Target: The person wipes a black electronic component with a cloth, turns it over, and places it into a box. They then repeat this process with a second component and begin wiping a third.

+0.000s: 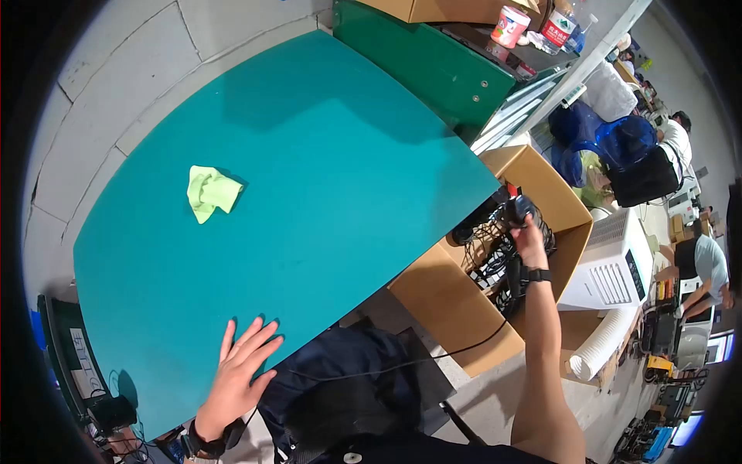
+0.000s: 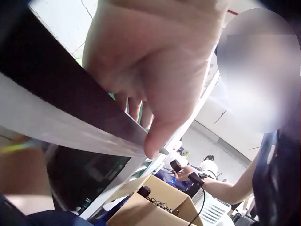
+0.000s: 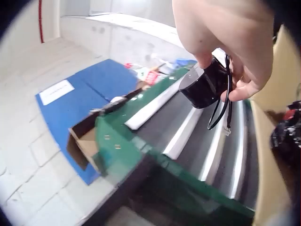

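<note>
My left hand (image 1: pixel 241 379) lies at the near edge of the green table (image 1: pixel 309 224), palm down with fingers spread and nothing in it. At the right, my right hand (image 1: pixel 530 241) is over the open cardboard box (image 1: pixel 444 298) and grips a glossy black rounded device (image 3: pixel 202 88). A thin black cable (image 3: pixel 229 89) loops from this device beside the fingers and ends in a small pale connector. Tangled black cables and other dark items (image 1: pixel 495 259) fill the box below. A crumpled light-green cloth (image 1: pixel 210 193) sits on the table's left half, away from both hands.
A white appliance (image 1: pixel 610 267) with a ribbed white hose (image 1: pixel 603 344) stands right of the box. Behind the table is a green bench (image 1: pixel 440 73) with a bottle (image 1: pixel 558 31) and a cup (image 1: pixel 510 27). Other people (image 1: pixel 707 263) are at the far right.
</note>
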A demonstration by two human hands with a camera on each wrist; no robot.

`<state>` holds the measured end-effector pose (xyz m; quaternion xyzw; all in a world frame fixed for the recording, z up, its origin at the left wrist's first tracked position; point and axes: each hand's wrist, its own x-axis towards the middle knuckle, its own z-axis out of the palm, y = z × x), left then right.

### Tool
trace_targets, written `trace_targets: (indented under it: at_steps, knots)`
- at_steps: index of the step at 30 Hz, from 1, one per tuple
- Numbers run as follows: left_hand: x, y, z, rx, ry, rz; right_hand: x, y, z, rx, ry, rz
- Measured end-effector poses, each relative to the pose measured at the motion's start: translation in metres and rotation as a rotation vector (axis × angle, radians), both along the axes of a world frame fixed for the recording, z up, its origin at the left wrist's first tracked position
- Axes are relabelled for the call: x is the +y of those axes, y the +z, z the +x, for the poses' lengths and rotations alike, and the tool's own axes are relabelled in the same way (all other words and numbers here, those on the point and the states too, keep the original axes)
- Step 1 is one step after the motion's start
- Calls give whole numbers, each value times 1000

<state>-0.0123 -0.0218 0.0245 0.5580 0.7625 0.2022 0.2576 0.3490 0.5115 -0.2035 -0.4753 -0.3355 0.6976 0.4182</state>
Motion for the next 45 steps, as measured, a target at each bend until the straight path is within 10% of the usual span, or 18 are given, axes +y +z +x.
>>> trace_targets:
  at_steps: [7,23,39,45]
  knots:
    - [4,3,1,-60,71,-57,-6,-95,-18,-528,215,-187]
    - [-1,-2,-2,-115,111,-168,53,-347,22,-94,435,-355]
    - [-6,-5,-2,-101,123,-169,66,-229,0,-762,-312,439]
    - [-4,-4,-2,-84,120,-173,106,-153,-23,-1125,-137,824]
